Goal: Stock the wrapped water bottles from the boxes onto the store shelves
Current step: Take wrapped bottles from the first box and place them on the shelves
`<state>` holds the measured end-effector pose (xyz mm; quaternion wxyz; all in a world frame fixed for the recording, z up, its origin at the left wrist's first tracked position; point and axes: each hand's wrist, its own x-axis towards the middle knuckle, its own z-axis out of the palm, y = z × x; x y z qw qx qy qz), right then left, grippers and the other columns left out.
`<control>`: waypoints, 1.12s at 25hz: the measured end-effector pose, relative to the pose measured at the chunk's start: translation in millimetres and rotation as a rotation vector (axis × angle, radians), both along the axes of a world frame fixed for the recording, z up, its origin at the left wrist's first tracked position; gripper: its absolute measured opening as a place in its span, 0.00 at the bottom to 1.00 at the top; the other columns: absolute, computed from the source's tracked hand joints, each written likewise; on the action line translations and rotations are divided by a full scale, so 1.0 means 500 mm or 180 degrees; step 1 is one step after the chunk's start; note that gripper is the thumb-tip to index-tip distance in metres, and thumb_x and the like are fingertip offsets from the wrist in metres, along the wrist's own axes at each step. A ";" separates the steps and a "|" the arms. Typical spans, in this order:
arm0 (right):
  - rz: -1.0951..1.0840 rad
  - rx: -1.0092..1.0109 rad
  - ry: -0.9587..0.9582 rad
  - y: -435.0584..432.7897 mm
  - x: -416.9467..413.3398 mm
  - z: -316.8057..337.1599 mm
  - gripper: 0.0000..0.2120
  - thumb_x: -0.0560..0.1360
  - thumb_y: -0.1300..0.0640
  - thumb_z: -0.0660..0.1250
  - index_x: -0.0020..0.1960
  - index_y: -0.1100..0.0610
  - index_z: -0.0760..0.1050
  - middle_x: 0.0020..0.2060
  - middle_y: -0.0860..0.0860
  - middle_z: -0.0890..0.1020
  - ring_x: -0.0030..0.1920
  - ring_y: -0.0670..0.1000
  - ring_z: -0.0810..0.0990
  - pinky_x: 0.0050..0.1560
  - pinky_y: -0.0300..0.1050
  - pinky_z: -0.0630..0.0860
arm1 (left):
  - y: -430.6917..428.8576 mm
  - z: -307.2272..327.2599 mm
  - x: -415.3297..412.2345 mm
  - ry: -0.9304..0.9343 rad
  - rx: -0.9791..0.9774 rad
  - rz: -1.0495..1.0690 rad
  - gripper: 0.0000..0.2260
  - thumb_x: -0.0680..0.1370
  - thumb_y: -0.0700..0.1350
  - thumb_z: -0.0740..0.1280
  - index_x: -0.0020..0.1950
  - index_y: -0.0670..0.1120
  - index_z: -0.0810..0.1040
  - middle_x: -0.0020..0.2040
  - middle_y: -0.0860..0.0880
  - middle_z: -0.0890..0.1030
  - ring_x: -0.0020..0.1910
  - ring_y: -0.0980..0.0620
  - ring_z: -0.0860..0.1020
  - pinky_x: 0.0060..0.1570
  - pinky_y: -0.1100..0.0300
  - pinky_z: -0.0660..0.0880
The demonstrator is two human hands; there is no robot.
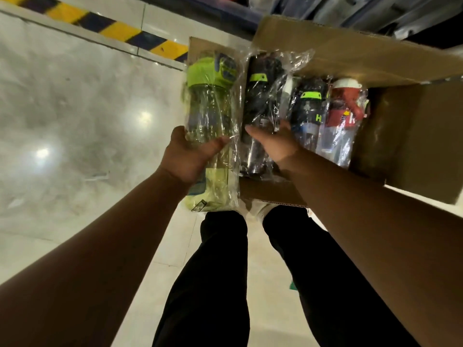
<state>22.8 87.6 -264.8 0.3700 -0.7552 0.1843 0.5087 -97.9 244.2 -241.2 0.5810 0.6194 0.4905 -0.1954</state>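
A person looks down at a brown cardboard box (406,136) that sits open on the shiny pale floor (75,101). The left hand (190,156) holds a green bottle (210,103) in clear plastic wrap. The thumb lies on the front of the bottle and the fingers curl round the back, so the hand is closed tight on it. This green bottle is at the left edge of the box, with its green lid pointing away from the person and its bottom end sticking out past the near side of the box. The right hand (273,144) is inside the box and holds a black bottle (260,96), which is wrapped too. Its thumb is on the left of the bottle and its fingers reach round the right side, so it is closed on that one. The black bottle lies just beside the green one. To the right of it in the box lie a dark bottle with a green clip (309,106) and a red and white bottle (345,108), both in wrap and close together. A big box flap (350,51) stands open at the far side. A yellow and black stripe (112,28) runs across the floor at the top left. Below the arms are two legs in black trousers (220,271) and a white shoe (258,211). The things above the box are too blurry to tell.
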 end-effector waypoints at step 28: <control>-0.1741 0.1406 0.0197 -0.171 -0.061 0.776 0.40 0.69 0.62 0.77 0.75 0.60 0.62 0.58 0.55 0.83 0.58 0.52 0.82 0.71 0.58 0.69 | -0.108 0.713 0.064 -0.0881 -0.0665 -0.0325 0.43 0.60 0.64 0.80 0.68 0.46 0.72 0.57 0.48 0.83 0.54 0.49 0.83 0.53 0.52 0.81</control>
